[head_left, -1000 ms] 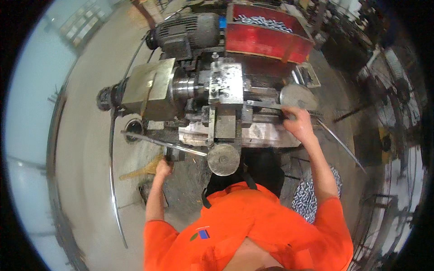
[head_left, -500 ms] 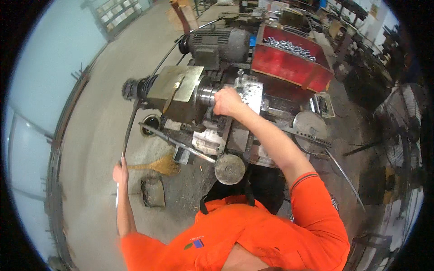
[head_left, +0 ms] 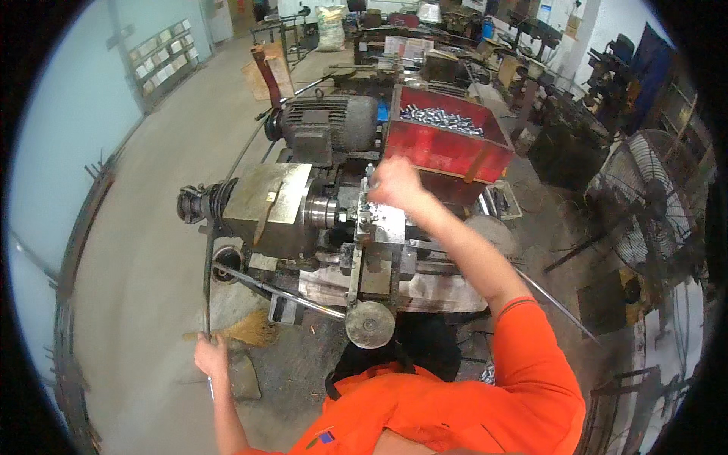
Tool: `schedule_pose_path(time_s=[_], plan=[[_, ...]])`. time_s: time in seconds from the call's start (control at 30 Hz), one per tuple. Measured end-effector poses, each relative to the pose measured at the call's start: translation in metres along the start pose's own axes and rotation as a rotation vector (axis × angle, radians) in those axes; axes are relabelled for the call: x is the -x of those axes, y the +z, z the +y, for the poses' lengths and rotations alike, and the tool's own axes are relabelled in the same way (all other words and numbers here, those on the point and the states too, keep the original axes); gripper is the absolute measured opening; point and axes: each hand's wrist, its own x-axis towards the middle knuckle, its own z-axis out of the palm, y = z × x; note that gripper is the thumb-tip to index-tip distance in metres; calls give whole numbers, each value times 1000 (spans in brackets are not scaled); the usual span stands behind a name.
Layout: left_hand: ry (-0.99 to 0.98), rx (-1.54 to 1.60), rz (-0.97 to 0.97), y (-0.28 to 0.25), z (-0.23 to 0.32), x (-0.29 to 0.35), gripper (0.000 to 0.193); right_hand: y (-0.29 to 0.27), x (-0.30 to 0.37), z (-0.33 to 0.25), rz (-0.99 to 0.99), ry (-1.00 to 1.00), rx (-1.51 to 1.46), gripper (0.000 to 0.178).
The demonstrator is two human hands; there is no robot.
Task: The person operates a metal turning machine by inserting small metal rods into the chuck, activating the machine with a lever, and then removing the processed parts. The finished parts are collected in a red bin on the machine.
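Observation:
My left hand point(head_left: 211, 355) is closed around a long thin metal rod point(head_left: 208, 280), which runs up to the left end of a small lathe's headstock point(head_left: 262, 227). My right hand point(head_left: 396, 182) is over the tool slide point(head_left: 388, 225), beside an upright bolt. Its fingers are curled in, and what they hold, if anything, is hidden. Left of that hand, the shiny round chuck point(head_left: 323, 212) sticks out of the headstock with a small bright piece at its mouth. A flat metal plate point(head_left: 265, 193) lies on top of the headstock.
Behind the lathe are an electric motor point(head_left: 330, 125) and a red box point(head_left: 444, 155) of small shiny metal parts. A lever point(head_left: 280, 292) and round handwheel point(head_left: 370, 324) jut toward me. A straw broom point(head_left: 254, 330) lies at the left; a fan point(head_left: 633, 197) stands right.
My right hand has moved from the chuck to over the tool slide, uncovering the chuck. My left hand still grips the rod. The view has tilted up, showing more of the workshop behind.

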Motion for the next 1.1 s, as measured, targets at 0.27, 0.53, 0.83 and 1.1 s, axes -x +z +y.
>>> schedule_pose_path(time_s=[0.27, 0.53, 0.83, 1.1], plan=[[208, -70, -29, -8, 22, -17, 42, -31, 74, 59, 376, 21, -339, 57], [851, 541, -247, -15, 149, 9, 29, 59, 269, 119, 158, 529, -730, 42], [803, 399, -721, 87, 217, 7, 22, 205, 579, 164, -298, 1070, -202, 26], [814, 412, -554, 92, 222, 7, 24, 283, 579, 156, -365, 1254, -250, 32]])
